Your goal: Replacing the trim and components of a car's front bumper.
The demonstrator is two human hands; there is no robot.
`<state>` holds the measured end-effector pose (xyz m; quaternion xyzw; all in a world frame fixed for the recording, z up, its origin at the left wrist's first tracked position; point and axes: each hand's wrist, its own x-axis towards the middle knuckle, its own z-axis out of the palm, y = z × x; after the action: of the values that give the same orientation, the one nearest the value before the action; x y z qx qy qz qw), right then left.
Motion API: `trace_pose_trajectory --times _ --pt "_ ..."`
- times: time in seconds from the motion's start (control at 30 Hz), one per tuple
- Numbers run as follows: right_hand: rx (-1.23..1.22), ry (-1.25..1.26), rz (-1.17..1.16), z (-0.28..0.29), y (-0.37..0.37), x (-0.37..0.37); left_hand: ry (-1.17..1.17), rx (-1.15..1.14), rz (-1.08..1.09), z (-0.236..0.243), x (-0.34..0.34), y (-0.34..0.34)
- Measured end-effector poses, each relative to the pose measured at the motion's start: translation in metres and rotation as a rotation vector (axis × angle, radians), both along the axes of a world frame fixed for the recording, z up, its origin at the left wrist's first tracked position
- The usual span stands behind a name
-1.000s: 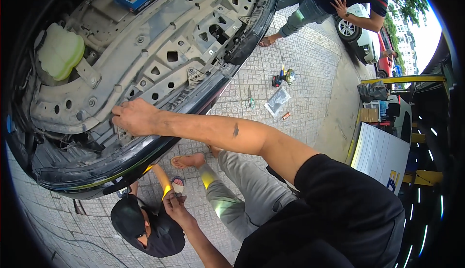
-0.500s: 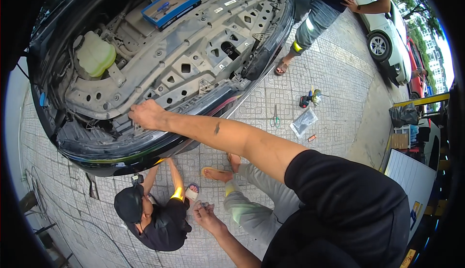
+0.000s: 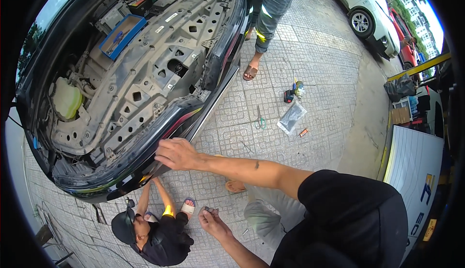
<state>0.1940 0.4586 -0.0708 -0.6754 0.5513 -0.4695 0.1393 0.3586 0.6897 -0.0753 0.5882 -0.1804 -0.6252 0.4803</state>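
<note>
My right hand (image 3: 175, 154) grips the outer edge of the car's dark bumper (image 3: 128, 180), fingers curled over it. Along the front, a dark strip (image 3: 220, 93) stands out from the body. My left hand (image 3: 211, 222) is lower down, fingers pinched round a small dark piece (image 3: 207, 211) that I cannot make out clearly. A co-worker in a black cap (image 3: 125, 224) crouches below the bumper, arms reaching up under it; their hands are hidden. The open front shows a perforated metal panel (image 3: 145, 84), a pale plastic reservoir (image 3: 65, 98) and a blue tray (image 3: 123, 35).
Another person (image 3: 271, 6) stands beside the car. On the paving lie a drill (image 3: 289, 95), scissors (image 3: 260, 120), a bag (image 3: 292, 117) and a small orange item (image 3: 303, 132). Parked cars (image 3: 368, 21) are upper right; a white board (image 3: 414, 156) is at right.
My right hand has moved from the metal panel to the bumper's outer edge. The view has shifted, and the standing person's legs are nearer the car's front. My left hand still holds the small piece.
</note>
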Motion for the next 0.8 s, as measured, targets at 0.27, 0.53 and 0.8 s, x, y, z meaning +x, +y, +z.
trace_pose_trajectory --times 0.27,0.53,0.8 --pt "1.321 -0.005 -0.963 -0.094 0.424 -0.306 0.181 0.042 -0.193 -0.011 -0.068 0.018" --pt "1.453 -0.049 -1.09 -0.128 0.521 -0.493 0.077 0.182 -0.386 -0.057 -0.194 -0.017" --pt "1.069 0.2 -0.917 -0.351 0.292 -0.75 -0.136 0.409 -0.578 -0.14 -0.407 -0.046"
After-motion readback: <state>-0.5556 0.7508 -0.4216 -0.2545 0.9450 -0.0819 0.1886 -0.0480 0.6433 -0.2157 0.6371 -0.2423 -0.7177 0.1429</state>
